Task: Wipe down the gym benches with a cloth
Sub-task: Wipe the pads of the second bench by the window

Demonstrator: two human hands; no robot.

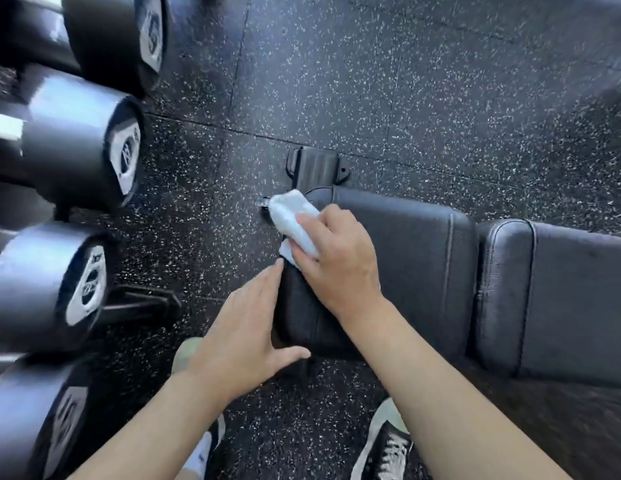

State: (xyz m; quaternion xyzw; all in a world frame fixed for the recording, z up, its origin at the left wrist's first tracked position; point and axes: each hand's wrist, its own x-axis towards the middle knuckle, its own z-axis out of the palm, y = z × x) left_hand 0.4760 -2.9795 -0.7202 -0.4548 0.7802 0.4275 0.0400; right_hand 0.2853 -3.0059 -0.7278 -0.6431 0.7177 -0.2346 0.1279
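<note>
— Where do we stand? Start with the big things.

— We're over a speckled rubber floor, with a rack of dumbbells close on our left. The bench runs off to our right: a seat pad nearest us, then a gap, then the back pad. Its foot sticks out on the floor just beyond the seat.

— And the cloth?

— The white cloth sits folded at the far left corner of the seat pad, partly hanging over the end. Our right hand holds it there, fingers curled over it and pressing down. Our left hand is open, fingers straight, lying along the near left edge of the seat and holding nothing.

— So how do we do this stroke well?

— We judge we're working the end edge of the seat. We should keep the cloth flat under the palm, not bunched, and pull it along the rounded edge and seams, where sweat likely gathers. The left hand can brace the pad. Then we overlap long passes toward the gap and go on to the back pad, which looks not yet reached.

— Any risk?

— The dumbbells are close to our left elbow, so we keep our strokes short on that side.
</note>
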